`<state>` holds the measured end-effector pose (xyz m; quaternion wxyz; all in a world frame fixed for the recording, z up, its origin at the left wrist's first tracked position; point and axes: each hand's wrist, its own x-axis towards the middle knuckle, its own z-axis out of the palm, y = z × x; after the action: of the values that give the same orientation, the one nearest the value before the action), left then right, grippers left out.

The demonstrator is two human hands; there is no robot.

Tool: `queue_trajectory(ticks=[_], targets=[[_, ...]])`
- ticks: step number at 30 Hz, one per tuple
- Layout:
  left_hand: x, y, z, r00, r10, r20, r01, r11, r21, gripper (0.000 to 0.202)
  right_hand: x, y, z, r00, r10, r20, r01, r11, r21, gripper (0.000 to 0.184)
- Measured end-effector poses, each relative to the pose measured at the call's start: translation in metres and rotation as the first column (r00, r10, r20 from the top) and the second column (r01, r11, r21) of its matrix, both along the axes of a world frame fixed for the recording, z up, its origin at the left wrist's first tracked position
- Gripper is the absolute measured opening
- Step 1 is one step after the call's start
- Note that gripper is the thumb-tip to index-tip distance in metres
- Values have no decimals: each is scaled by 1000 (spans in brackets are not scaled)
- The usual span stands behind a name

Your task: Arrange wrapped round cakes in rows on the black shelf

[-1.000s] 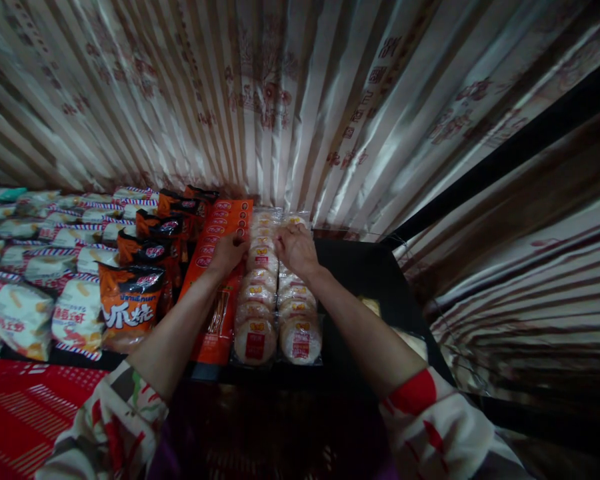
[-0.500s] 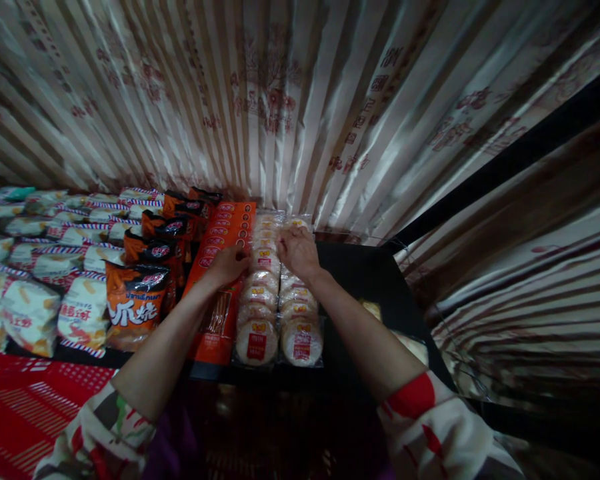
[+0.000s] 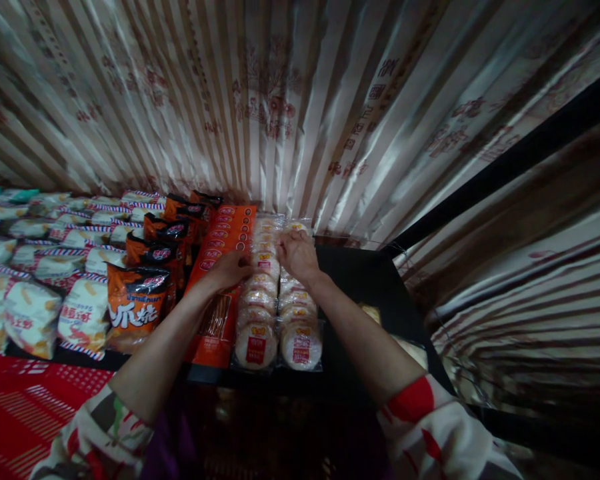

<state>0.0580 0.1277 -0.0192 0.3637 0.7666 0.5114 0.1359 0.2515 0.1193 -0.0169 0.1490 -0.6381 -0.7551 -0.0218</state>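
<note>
Two rows of clear packs of round rice cakes [image 3: 277, 327] with red labels lie on a black shelf [image 3: 370, 280]. My right hand [image 3: 297, 255] rests on the far packs of the right row, fingers curled down over them. My left hand [image 3: 230, 268] lies at the seam between the left row and a long orange packet [image 3: 220, 267], fingers bent against a cake pack. Both forearms reach in from the bottom, in patterned sleeves.
Orange-and-black snack bags [image 3: 137, 303] stand left of the orange packet. White bags with striped edges [image 3: 35, 313] fill the far left. A striped curtain [image 3: 280, 107] hangs behind. A red patterned cloth [image 3: 25, 407] lies at bottom left.
Both hands stay on the far rice cake packs, shifted only slightly. The view has drifted a little, so the goods sit slightly lower and to the right.
</note>
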Motion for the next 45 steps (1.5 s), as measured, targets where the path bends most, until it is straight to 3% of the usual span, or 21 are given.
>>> queue_trajectory(ticks=[4,12,23,28,34,45], targets=[[2,1,-4,1000,-1,-3,1,1000,18,15,0,0,1,1000,-8,10,8,1000,4,20],[11,2,-5,993,96,65,-103,988,114,16,1,1,-2,1000,30,-3,-29,998,51,16],[18,0,-4,988,155,11,-154,971,183,15,3,1,-6,989,81,-126,-68,992,104,13],[18,-1,-5,987,157,39,-161,969,186,15,4,-9,0,973,164,-164,-141,980,143,13],[17,-1,-8,984,166,63,-175,966,193,13,4,-22,5,976,187,-108,-178,980,87,12],[13,-2,-6,977,171,127,-192,966,175,13,-1,-21,-1,986,146,-75,-144,989,25,11]])
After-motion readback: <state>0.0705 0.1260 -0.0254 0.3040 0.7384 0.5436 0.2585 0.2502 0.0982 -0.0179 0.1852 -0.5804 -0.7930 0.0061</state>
